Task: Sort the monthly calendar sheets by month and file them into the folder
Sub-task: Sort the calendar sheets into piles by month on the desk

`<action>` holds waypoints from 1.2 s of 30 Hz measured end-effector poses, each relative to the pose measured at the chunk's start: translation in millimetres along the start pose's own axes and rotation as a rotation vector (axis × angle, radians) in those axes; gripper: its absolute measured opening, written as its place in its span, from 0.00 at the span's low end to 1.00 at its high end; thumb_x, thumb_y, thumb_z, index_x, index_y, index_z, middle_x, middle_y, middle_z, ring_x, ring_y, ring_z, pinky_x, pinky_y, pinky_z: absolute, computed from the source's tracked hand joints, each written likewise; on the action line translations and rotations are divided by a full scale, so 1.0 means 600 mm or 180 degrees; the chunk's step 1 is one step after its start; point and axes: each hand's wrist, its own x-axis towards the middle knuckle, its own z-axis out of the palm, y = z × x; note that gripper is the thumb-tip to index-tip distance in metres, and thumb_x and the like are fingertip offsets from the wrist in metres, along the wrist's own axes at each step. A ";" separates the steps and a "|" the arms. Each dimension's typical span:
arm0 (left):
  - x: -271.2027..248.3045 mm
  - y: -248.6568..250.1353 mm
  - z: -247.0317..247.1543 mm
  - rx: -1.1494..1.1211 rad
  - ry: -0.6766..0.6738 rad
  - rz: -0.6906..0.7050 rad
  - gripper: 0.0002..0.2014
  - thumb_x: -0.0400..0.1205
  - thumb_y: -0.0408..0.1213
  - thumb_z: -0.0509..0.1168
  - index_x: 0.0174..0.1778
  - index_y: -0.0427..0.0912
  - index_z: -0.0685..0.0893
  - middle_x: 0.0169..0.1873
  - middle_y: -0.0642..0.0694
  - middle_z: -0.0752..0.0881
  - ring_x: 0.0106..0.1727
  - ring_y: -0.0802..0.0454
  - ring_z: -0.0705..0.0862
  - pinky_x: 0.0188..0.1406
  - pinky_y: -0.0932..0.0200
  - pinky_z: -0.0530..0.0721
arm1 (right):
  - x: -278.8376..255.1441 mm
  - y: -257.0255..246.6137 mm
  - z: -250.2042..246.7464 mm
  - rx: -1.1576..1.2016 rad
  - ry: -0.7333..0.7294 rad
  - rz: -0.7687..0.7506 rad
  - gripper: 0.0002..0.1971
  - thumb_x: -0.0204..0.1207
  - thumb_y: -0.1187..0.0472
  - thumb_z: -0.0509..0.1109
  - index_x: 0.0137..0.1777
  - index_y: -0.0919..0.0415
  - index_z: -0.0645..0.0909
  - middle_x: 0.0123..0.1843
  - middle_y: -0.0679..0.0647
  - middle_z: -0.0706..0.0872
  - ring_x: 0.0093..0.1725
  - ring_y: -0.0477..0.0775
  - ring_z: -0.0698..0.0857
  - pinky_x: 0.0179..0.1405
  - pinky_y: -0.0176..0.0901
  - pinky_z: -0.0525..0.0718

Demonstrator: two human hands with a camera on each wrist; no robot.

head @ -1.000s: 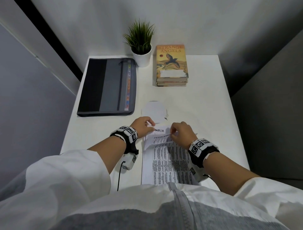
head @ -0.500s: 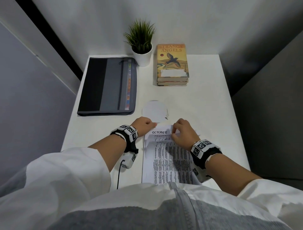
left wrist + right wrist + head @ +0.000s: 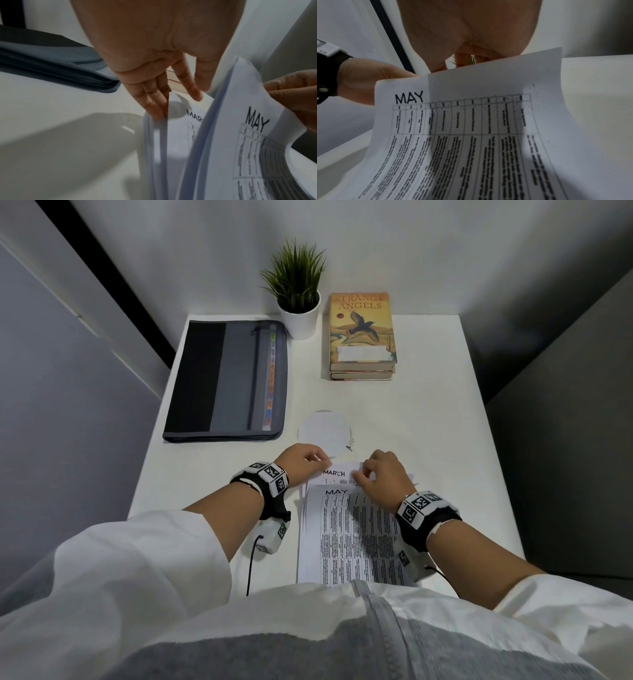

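Observation:
A stack of calendar sheets [image 3: 346, 542] lies at the near middle of the white table [image 3: 428, 422]. Its top sheet, headed MAY [image 3: 337, 492], bows upward, and my right hand [image 3: 373, 474] pinches its top edge. In the right wrist view the MAY sheet [image 3: 471, 121] hides most of the fingers. Behind it shows a sheet headed MARCH [image 3: 334, 473]. My left hand [image 3: 308, 463] holds the stack's top left corner, with fingertips [image 3: 154, 108] slipped among the raised sheet edges. The dark grey folder [image 3: 233, 381] lies shut at the far left, apart from both hands.
A potted plant [image 3: 298, 302] and a pile of books [image 3: 361, 337] stand at the back of the table. A round white disc [image 3: 323, 431] lies just beyond the hands. Walls close in on both sides and behind.
The sheet on top of the stack has changed: OCTOBER showed half a second ago, MAY shows now with MARCH behind it. Both hands have stayed at the stack's top edge.

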 end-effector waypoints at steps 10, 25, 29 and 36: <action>-0.001 -0.001 0.002 0.0126 0.0013 -0.0111 0.03 0.76 0.34 0.73 0.44 0.43 0.89 0.31 0.50 0.84 0.34 0.54 0.82 0.40 0.62 0.82 | -0.006 0.003 0.000 0.0370 -0.0033 0.0071 0.12 0.81 0.58 0.61 0.60 0.55 0.82 0.28 0.44 0.81 0.33 0.48 0.79 0.42 0.43 0.77; 0.010 -0.017 0.000 0.0532 0.0038 -0.0580 0.18 0.82 0.37 0.66 0.68 0.41 0.80 0.68 0.43 0.80 0.68 0.46 0.79 0.65 0.57 0.76 | -0.010 0.004 0.005 0.0475 -0.0137 0.0126 0.07 0.81 0.60 0.58 0.50 0.54 0.78 0.34 0.46 0.86 0.36 0.52 0.84 0.33 0.41 0.75; 0.009 -0.017 0.006 0.0452 0.0151 -0.0182 0.11 0.81 0.31 0.64 0.57 0.39 0.86 0.58 0.42 0.85 0.58 0.50 0.81 0.55 0.63 0.74 | -0.006 -0.004 0.001 0.0361 -0.0181 0.0035 0.20 0.80 0.64 0.57 0.71 0.55 0.77 0.41 0.48 0.88 0.47 0.54 0.87 0.50 0.47 0.81; 0.012 -0.016 0.011 0.0338 0.0313 0.0015 0.05 0.81 0.34 0.67 0.48 0.44 0.87 0.36 0.56 0.79 0.40 0.58 0.76 0.35 0.68 0.71 | -0.006 0.004 0.005 -0.0162 -0.0041 -0.0175 0.17 0.79 0.63 0.59 0.60 0.51 0.86 0.45 0.55 0.82 0.45 0.59 0.81 0.51 0.49 0.76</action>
